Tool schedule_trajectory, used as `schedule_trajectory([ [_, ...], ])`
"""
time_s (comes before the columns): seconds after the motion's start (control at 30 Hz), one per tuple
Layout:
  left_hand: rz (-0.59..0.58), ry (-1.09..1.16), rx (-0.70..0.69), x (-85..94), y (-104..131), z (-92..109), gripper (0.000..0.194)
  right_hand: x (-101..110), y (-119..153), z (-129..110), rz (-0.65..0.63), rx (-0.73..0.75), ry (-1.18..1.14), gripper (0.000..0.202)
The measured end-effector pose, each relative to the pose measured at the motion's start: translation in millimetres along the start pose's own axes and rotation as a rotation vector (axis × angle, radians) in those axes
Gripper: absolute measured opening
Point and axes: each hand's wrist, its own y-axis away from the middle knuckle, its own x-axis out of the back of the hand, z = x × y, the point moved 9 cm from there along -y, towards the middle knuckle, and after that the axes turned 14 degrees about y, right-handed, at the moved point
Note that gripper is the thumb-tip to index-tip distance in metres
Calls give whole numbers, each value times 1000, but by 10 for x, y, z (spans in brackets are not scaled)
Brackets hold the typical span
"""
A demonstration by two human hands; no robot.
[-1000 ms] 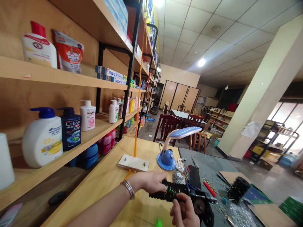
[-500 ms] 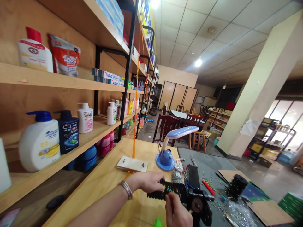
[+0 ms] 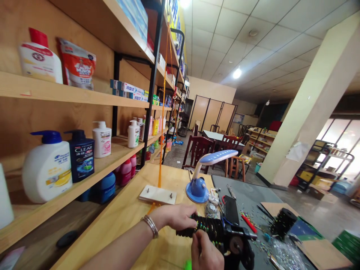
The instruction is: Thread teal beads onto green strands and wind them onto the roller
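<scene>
A black ridged roller (image 3: pixel 210 225) with small colourful beads in its grooves sits on a dark metal holder (image 3: pixel 237 243) at the table's front. My left hand (image 3: pixel 180 217), a silver bangle at its wrist, rests over the roller's left end with its fingers curled onto it. Close against the roller's near side is my right hand (image 3: pixel 207 252), thumb and fingertips pressed together. Whatever lies in that pinch is too small or hidden to make out. A bright green object (image 3: pixel 188 264) shows at the bottom edge, left of my right hand.
Behind the roller stand a blue desk lamp (image 3: pixel 198 187) and a bag of beads (image 3: pixel 211 210). On the grey mat (image 3: pixel 253 187) lie a black phone (image 3: pixel 231 210), red-handled tool (image 3: pixel 249 223), scattered beads and another black ridged roller (image 3: pixel 283 221). A bottle-laden shelf (image 3: pixel 84 172) borders the left.
My right hand has shifted slightly left and up along the roller, its fingertips still pinched. My left hand stays on the roller's left end. The view has moved very slightly.
</scene>
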Motion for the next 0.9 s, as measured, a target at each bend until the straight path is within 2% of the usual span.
schedule_trajectory([
  [0.27, 17, -34, 59, 2, 18, -10, 41, -53, 36, 42, -24, -43, -7, 42],
  [0.57, 34, -44, 37, 4, 37, 11, 37, -56, 14, 4, -64, -7, 16, 42],
  [0.9, 89, -7, 12, 17, 53, -11, 32, -37, 38, 38, -6, -28, -49, 38],
])
